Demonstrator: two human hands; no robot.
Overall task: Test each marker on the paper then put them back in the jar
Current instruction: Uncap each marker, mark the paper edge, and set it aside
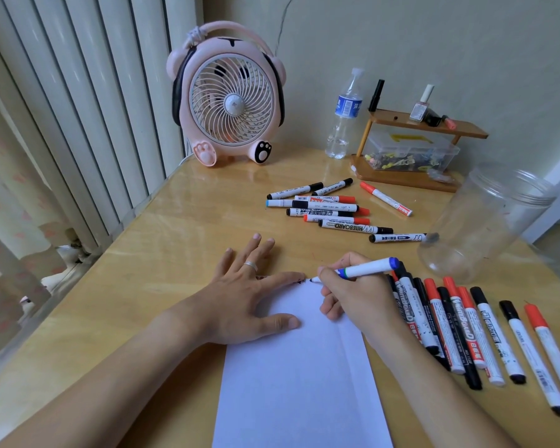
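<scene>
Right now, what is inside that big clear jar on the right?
Nothing shows inside the jar; through its clear wall only the table is seen. One marker on the table reaches its side, and its tip looks blurred there.

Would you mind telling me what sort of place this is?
Probably a home desk in a room corner: a pink animal-shaped fan, a small wooden shelf holding nail polish, and curtains beside it.

Glossy wooden table (188, 221), matt white paper (298, 367), clear plastic jar (485, 221).

white paper (298, 367), pink fan (227, 98)
</scene>
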